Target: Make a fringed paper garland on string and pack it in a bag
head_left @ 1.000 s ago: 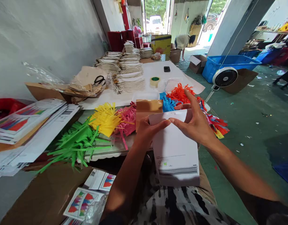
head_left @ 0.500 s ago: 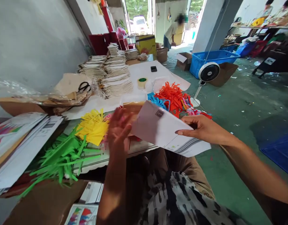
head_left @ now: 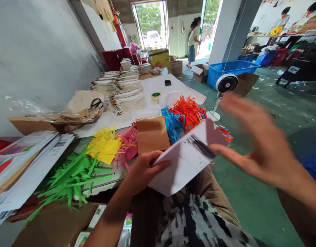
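Observation:
A white printed paper envelope [head_left: 180, 163] with a barcode is tilted above my lap. My left hand [head_left: 144, 171] pinches its left edge, thumb on top. My right hand [head_left: 266, 151], blurred by motion, is open with fingers spread at the right end; whether its thumb touches the paper I cannot tell. Just beyond the envelope lies a brown cardboard piece [head_left: 151, 135]. Around it are bundles of cut strips: pink [head_left: 128, 142], yellow [head_left: 103, 144], green [head_left: 70, 171], blue [head_left: 173, 123] and red-orange [head_left: 187, 111].
Printed envelopes [head_left: 31, 164] are stacked at the left. Beyond them lie scissors [head_left: 96, 103], tape [head_left: 155, 96] and paper stacks [head_left: 129, 92]. A white fan [head_left: 227, 84] stands right of the table, before a blue bin [head_left: 232, 67]. A person [head_left: 194, 43] is near the doorway.
My left hand has gone from open beside the envelope to gripping its left edge. My right hand has let go and opened, moving up and right. The envelope's right end has tilted upward.

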{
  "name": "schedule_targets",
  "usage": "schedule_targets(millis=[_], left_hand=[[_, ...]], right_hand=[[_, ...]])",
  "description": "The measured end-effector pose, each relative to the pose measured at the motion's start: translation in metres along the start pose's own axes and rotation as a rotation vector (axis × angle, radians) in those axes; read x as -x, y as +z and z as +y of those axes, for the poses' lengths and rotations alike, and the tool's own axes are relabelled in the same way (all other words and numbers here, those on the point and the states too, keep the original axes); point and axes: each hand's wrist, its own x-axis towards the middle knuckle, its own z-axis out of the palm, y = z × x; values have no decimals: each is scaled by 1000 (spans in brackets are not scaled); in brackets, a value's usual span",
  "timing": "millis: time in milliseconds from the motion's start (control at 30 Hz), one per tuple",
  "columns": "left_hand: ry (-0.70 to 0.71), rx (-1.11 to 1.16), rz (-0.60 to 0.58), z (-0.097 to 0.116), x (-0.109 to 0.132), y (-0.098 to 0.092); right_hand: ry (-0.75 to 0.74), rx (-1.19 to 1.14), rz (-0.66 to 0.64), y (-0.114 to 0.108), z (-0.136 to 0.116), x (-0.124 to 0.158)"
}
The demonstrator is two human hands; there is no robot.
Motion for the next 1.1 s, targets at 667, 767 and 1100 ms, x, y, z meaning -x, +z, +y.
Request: schedule_targets(millis=[667, 767, 1100], left_hand=[[-123, 862, 278, -52, -13, 102], [-130, 988, 302, -65, -13, 120], [-26, 804, 151, -55, -7, 110]], right_hand=[[878, -1142, 67, 109, 16, 91], [904, -1135, 100, 120, 21, 96], [1000, -1179, 57, 128, 46, 121]])
